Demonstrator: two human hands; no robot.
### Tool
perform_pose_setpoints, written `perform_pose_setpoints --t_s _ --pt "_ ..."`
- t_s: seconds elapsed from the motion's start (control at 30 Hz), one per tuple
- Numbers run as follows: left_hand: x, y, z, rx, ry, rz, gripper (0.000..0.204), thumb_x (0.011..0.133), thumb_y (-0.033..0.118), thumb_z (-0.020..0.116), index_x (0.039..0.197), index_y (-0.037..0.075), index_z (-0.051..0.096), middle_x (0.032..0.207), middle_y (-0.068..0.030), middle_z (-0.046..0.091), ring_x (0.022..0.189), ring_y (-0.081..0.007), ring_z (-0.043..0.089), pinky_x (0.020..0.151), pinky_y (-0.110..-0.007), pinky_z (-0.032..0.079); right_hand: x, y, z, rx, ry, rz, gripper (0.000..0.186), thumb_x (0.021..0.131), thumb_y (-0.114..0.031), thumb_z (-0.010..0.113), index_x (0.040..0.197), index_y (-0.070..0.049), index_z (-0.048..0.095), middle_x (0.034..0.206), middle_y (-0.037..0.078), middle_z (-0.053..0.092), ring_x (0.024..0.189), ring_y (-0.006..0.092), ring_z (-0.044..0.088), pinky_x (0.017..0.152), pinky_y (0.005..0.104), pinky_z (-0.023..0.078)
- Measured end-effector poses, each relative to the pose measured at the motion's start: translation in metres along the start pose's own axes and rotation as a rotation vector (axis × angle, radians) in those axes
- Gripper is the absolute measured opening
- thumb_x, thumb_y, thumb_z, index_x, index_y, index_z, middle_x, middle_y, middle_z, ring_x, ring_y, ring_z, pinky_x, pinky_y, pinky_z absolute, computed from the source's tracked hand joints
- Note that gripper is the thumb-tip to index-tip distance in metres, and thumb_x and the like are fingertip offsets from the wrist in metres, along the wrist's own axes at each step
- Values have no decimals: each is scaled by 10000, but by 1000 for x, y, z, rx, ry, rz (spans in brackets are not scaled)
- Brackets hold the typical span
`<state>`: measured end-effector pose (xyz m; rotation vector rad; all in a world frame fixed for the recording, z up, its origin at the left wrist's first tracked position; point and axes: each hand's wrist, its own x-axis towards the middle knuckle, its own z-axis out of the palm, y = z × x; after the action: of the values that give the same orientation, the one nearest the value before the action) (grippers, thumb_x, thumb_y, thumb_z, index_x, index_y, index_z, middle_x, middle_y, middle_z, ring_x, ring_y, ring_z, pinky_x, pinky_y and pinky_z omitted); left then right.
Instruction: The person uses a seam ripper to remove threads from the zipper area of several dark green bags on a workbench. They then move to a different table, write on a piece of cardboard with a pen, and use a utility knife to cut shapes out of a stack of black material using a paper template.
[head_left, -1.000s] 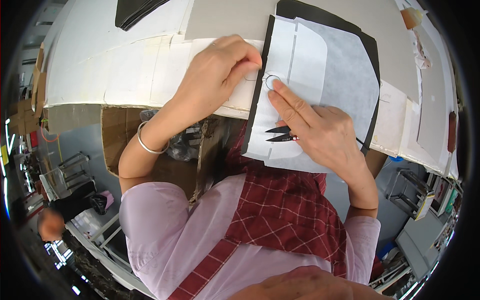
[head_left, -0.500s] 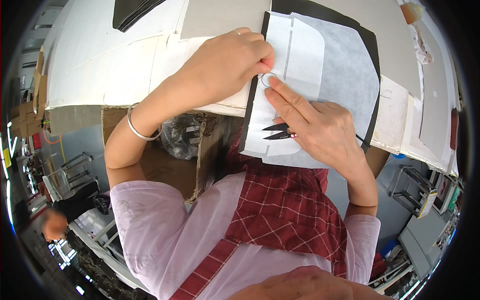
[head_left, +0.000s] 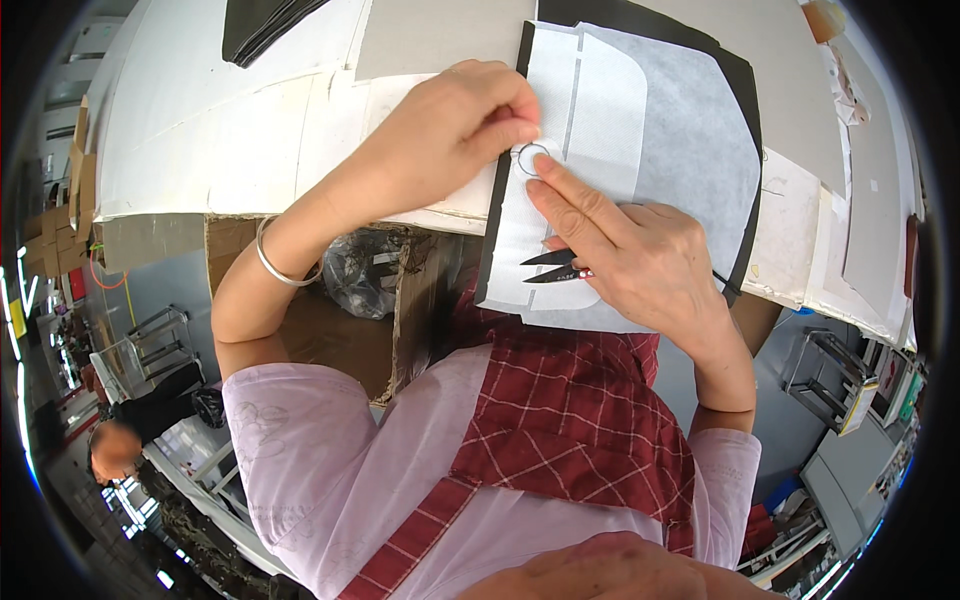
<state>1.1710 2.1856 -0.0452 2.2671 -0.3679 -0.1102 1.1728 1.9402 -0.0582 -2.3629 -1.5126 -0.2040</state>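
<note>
A panel faced with white lining (head_left: 700,150) and edged in black material (head_left: 748,110) lies at the table's near edge, overhanging it. Near its left border is a small white disc with a dark ring outline (head_left: 521,164). My right hand (head_left: 650,255) presses two outstretched fingertips on that disc. Tucked in the same hand, black-bladed scissors (head_left: 548,270) stick out below the fingers, blades apart. At the disc's upper left edge, my left hand (head_left: 460,125) pinches thumb and forefinger together; what is between them, if anything, is too small to tell.
Dark folded sheets (head_left: 262,30) rest on the white table (head_left: 200,140) at far left. Under its edge stands an open cardboard box (head_left: 340,350) with clear plastic inside. A metal stool (head_left: 830,380) is at right; another person (head_left: 150,420) appears at far left.
My left hand has shifted slightly, its fingers more bent and the pinch still beside the disc. The panel has slid a little left. My right hand stays nearly in place.
</note>
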Motion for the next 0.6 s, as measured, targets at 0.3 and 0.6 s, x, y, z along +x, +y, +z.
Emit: perform_pose_setpoints --t_s 0.3,0.6 --pt "-5 -6 6 -51 62 6 116 971 130 609 1006 21 595 841 -13 552 757 -103 501 685 -268 444 0 0 -1 33 -3 9 558 652 -98 754 1207 -128 703 1373 -25 614 650 84 667 535 229 520" --pt "-7 0 10 -7 90 10 108 984 140 606 987 33 592 851 32 539 740 -60 456 673 -219 405 0 1 -2 45 -14 9 569 647 -80 743 1213 -123 699 1372 -22 615 674 83 678 539 227 521"
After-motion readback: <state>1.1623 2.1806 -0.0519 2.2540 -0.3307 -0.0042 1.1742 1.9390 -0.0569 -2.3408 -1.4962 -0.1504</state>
